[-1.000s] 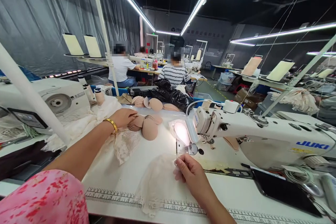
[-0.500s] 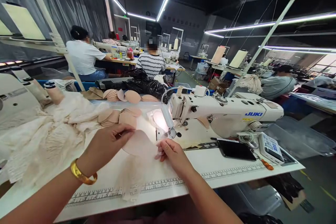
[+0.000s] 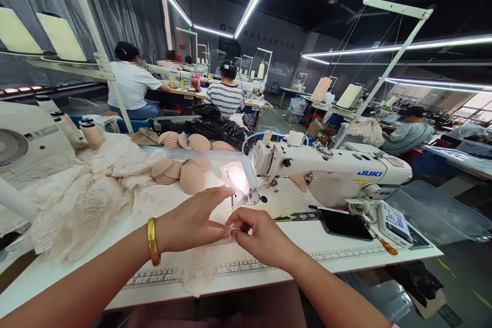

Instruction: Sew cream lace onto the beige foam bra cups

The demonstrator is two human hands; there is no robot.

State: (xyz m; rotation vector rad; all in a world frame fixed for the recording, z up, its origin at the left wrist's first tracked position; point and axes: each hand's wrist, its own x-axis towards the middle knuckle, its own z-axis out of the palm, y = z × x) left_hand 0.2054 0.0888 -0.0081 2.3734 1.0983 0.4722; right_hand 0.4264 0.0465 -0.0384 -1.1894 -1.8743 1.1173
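My left hand (image 3: 194, 220) is open, thumb and fingers spread apart, with the thumb tip close to my right fingertips. My right hand (image 3: 257, 233) is closed in a pinch on a thin, sheer pale fabric (image 3: 200, 269), which hangs below my left hand toward the table's front edge. Most of the fabric is hidden behind my hands. Just beyond them is the lit needle area of the sewing machine (image 3: 326, 166), where a pale rounded pad (image 3: 236, 177) lies under the lamp. Stacked beige oval pads (image 3: 192, 179) lie to the left.
Cream lace fabric (image 3: 96, 205) is heaped at the left beside thread cones (image 3: 92, 133). More pads (image 3: 200, 142) and a black plastic bag (image 3: 219, 125) lie behind. A phone (image 3: 344, 223) and control box (image 3: 394, 223) sit at right. Other people work at machines farther off.
My left hand has moved right, toward my right hand, and its fingers have spread. The pale rounded piece held up between my hands is now mostly hidden. The view has shifted slightly.
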